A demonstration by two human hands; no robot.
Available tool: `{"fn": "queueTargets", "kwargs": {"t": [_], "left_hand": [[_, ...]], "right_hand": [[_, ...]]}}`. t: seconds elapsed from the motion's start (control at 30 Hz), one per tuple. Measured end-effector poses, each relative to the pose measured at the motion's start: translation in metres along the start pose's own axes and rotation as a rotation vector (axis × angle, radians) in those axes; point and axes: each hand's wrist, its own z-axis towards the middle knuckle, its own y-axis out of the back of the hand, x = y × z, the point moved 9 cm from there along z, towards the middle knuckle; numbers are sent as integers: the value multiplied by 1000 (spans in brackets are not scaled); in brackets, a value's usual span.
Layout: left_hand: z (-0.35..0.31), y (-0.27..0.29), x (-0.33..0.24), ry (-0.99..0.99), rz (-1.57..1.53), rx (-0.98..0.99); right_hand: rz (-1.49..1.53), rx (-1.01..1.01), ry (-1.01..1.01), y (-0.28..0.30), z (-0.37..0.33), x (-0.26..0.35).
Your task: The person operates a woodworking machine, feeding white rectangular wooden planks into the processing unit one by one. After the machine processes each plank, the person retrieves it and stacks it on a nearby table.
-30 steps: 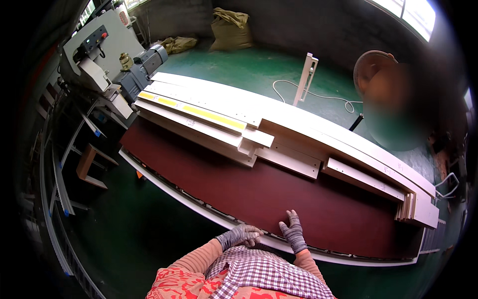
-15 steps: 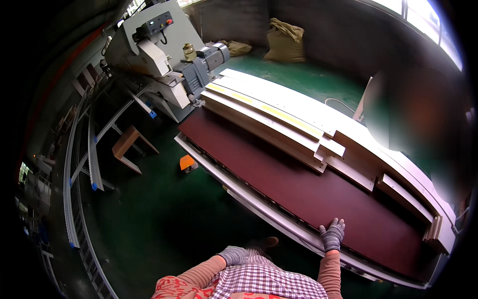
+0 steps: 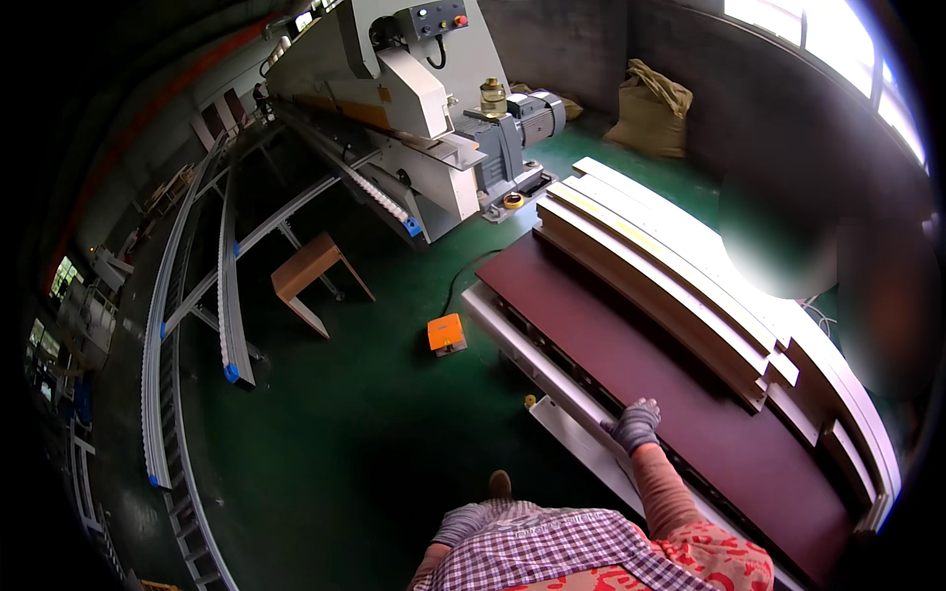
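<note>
My right hand (image 3: 636, 425), in a grey striped glove, rests on the near edge of a long table with a dark red top (image 3: 680, 384). Its fingers lie apart on the surface, holding nothing. My left hand (image 3: 461, 522), gloved alike, is low against my checked apron (image 3: 552, 547); its fingers are hidden. Long pale boards (image 3: 650, 286) are stacked along the far side of the red top, and shorter pieces lie towards its right end.
Ahead stands a large grey machine (image 3: 419, 94) with a motor (image 3: 537, 118). An orange foot pedal (image 3: 445, 333) and a brown angled wooden piece (image 3: 307, 266) are on the green floor. Roller rails (image 3: 229, 286) run along the left. A sack (image 3: 650, 113) stands by the wall.
My view has moved forward and turned left, so the machine looks nearer and further right. My right hand has moved along the table's near edge towards the machine. My left hand stays by the apron.
</note>
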Motion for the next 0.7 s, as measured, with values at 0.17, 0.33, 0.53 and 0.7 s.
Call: {"fn": "queueTargets", "kwargs": {"t": [0.17, 0.33, 0.53, 0.7], "left_hand": [[-18, 104, 84, 188, 18, -163], [4, 178, 113, 141, -12, -182], [53, 325, 70, -304, -292, -685], [88, 549, 18, -464, -166, -1083]], "right_hand": [[-125, 19, 263, 27, 54, 139], [-135, -15, 233, 34, 96, 209], [90, -109, 241, 87, 127, 283], [666, -189, 554, 141, 221, 388]]}}
